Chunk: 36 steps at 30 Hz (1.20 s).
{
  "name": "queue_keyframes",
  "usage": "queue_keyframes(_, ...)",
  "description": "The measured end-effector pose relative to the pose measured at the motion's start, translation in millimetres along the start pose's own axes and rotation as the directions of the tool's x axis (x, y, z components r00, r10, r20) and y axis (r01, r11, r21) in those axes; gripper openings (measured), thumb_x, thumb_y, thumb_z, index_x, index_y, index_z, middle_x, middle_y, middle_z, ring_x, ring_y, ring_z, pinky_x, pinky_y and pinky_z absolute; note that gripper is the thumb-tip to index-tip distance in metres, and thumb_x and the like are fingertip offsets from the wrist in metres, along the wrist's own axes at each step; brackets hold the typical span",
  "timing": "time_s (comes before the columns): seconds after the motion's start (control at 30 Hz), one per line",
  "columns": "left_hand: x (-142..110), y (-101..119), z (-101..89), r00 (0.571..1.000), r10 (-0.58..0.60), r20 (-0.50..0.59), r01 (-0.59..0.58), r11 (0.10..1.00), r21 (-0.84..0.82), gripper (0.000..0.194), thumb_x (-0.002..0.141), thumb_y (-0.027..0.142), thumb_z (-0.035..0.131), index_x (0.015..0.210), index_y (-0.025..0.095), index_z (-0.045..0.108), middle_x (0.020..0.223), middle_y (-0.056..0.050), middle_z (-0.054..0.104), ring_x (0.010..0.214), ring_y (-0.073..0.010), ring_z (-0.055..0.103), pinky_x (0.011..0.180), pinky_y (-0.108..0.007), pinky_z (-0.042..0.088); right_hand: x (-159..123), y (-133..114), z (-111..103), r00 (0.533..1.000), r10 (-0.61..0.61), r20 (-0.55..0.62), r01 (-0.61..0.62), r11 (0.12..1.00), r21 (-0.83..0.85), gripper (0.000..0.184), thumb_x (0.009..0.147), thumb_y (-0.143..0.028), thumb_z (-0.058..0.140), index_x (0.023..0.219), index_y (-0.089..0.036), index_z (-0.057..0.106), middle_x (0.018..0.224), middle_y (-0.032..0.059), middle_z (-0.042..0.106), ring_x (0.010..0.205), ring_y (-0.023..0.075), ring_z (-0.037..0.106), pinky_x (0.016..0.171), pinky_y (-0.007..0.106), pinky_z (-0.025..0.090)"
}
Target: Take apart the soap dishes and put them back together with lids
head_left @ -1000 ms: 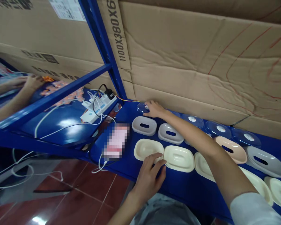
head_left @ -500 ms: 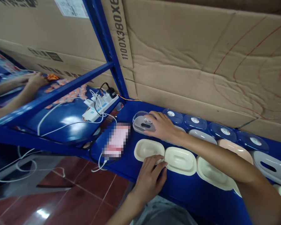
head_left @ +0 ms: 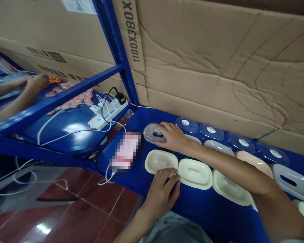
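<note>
My right hand [head_left: 173, 136] is closed over a clear oval lid [head_left: 148, 134] at the left end of the back row. The lid sits down over a whitish oval tray with a dark slot, and my fingers cover its right side. My left hand [head_left: 164, 189] rests nearer the front edge, fingers loosely bent and apart. Its fingertips touch the rims where a cream oval dish [head_left: 158, 160] meets a second cream dish [head_left: 195, 172]. A third cream dish [head_left: 230, 189] lies partly under my right forearm.
Clear lids with round stickers [head_left: 211, 130] line the cardboard wall [head_left: 192, 84]. Slotted trays, white [head_left: 291, 180] and peach [head_left: 253, 158], lie before them. Left are a blurred-out phone-like object [head_left: 126, 150], a power strip [head_left: 108, 113] with cables, a blue frame bar, and another person's hands [head_left: 36, 84].
The clear lid under my right hand has come down and now lies flush over the slotted tray. My left hand stays in place.
</note>
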State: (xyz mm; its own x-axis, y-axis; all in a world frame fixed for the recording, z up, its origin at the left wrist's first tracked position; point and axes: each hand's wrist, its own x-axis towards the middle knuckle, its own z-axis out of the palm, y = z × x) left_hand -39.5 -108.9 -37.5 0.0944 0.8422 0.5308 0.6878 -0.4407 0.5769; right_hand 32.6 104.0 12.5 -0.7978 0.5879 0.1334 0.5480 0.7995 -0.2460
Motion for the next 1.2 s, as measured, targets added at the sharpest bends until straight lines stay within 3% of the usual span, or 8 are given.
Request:
queue_keyframes(0.47, 0.4, -0.4, 0.1, 1.0, 0.012, -0.01, -0.012, 1.0, -0.006, 0.02, 0.104, 0.012, 0.06, 0.121, 0.02, 0.068, 0.119, -0.013, 0.074, 0.111, -0.0264, 0.073, 0.095, -0.043, 0.062, 0.2, 8.8, -11.5, 0.998, 0.034, -0.049, -0.033, 0.999, 0.02, 0.066, 0.098, -0.056, 0.071, 0.154, -0.023, 0.057, 0.165, 0.0156, 0.051, 0.141, 0.0388, 0.056, 0.117, 0.054, 0.045)
queue_keyframes(0.7, 1.7, 0.9, -0.4, 1.0, 0.001, -0.014, -0.001, 1.0, 0.003, 0.02, 0.105, 0.013, 0.06, 0.12, 0.022, 0.069, 0.12, -0.013, 0.074, 0.111, -0.0266, 0.074, 0.093, -0.042, 0.062, 55.7, 54.7, -18.2, 0.991, 0.124, -0.043, -0.124, 0.992, 0.002, 0.067, 0.101, -0.052, 0.069, 0.157, -0.019, 0.053, 0.162, 0.018, 0.053, 0.144, 0.0358, 0.054, 0.118, 0.051, 0.045)
queue_keyframes(0.87, -0.4, -0.5, 0.8, 1.0, -0.006, -0.015, 0.005, 1.0, -0.018, 0.021, 0.104, 0.012, 0.06, 0.121, 0.021, 0.069, 0.12, -0.013, 0.074, 0.111, -0.0269, 0.073, 0.093, -0.042, 0.061, 82.8, 72.1, -6.1, 0.991, 0.129, 0.034, -0.128, 0.991, -0.033, 0.07, 0.095, -0.05, 0.079, 0.154, -0.02, 0.057, 0.157, 0.018, 0.061, 0.141, 0.0369, 0.059, 0.117, 0.053, 0.047)
queue_keyframes(1.0, -0.3, 0.4, 0.9, 1.0, -0.015, -0.013, 0.014, 1.0, -0.024, 0.021, 0.103, 0.011, 0.06, 0.12, 0.022, 0.068, 0.121, -0.013, 0.074, 0.112, -0.0268, 0.072, 0.094, -0.042, 0.06, 80.9, 72.8, 2.9, 0.992, 0.117, 0.055, -0.113, 0.992, -0.057, 0.071, 0.097, -0.049, 0.077, 0.158, -0.018, 0.055, 0.163, 0.0196, 0.057, 0.145, 0.0384, 0.057, 0.12, 0.055, 0.043)
queue_keyframes(1.2, -4.2, -9.6, -13.4, 0.996, 0.019, -0.083, -0.014, 0.998, 0.054, 0.022, 0.104, 0.009, 0.059, 0.121, 0.022, 0.068, 0.122, -0.012, 0.073, 0.113, -0.0259, 0.071, 0.101, -0.047, 0.054, 45.4, 48.1, -13.0, 0.999, 0.041, 0.024, -0.039, 0.996, -0.074, 0.066, 0.114, -0.051, 0.043, 0.166, -0.012, 0.044, 0.173, 0.0225, 0.044, 0.161, 0.0352, 0.04, 0.129, 0.054, 0.032)
